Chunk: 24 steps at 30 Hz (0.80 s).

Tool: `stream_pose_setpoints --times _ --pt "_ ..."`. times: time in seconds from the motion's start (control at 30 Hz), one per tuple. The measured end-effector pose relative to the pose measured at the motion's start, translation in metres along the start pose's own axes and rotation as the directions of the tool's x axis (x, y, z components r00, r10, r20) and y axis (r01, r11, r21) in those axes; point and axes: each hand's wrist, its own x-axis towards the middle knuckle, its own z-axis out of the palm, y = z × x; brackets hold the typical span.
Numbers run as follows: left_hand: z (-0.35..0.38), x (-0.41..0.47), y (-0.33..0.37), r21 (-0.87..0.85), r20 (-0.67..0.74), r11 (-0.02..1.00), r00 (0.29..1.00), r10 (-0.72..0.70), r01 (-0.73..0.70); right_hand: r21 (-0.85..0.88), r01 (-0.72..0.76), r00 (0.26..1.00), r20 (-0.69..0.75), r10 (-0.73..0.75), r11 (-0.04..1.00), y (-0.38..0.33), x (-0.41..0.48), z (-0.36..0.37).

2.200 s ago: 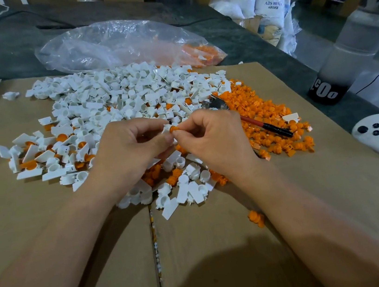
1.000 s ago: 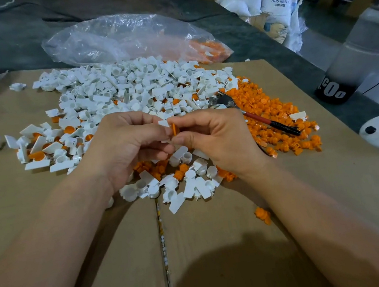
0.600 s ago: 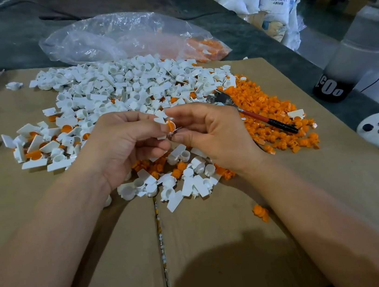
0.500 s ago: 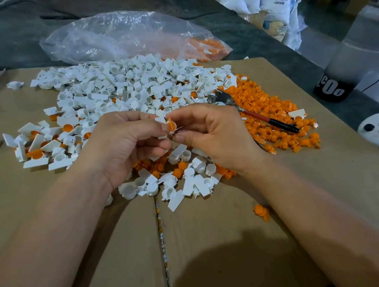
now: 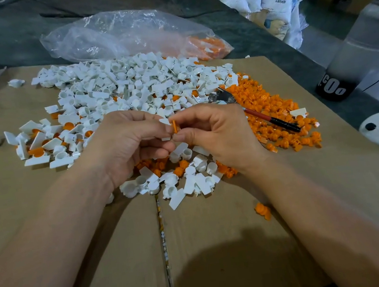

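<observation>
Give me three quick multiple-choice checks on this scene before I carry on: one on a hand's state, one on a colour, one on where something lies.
1. The left hand is: A. lying flat and open; B. hanging empty; C. gripping a white piece.
2. The small cap pinched by the right hand is: A. white; B. orange; C. black.
3. The tool with the red handle lies: A. on the orange pile; B. in the left hand; C. on the floor.

Answers: 1 C, its curled fingers close round the white piece; 2 B, orange shows between thumb and forefinger; 3 A, the handle rests across the orange pile, to the right of both hands.
</observation>
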Motion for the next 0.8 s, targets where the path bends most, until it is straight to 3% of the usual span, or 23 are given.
stream_pose_setpoints --times 0.3,0.57,0.8 --pt "0.003 0.001 -0.002 0.028 -0.009 0.999 1.0 0.021 -0.021 -0.039 0.01 1.0 0.0 -0.01 0.999 0.0 0.0 -0.001" --pt "0.0 0.001 -0.004 0.045 -0.054 0.985 0.985 0.167 -0.165 0.266 -0.335 0.942 0.113 0.316 0.904 -0.008 0.005 -0.009" --pt "0.002 0.001 -0.005 0.105 -0.011 0.973 0.978 0.21 -0.208 0.228 -0.367 0.93 0.101 0.352 0.902 -0.01 0.005 -0.007"
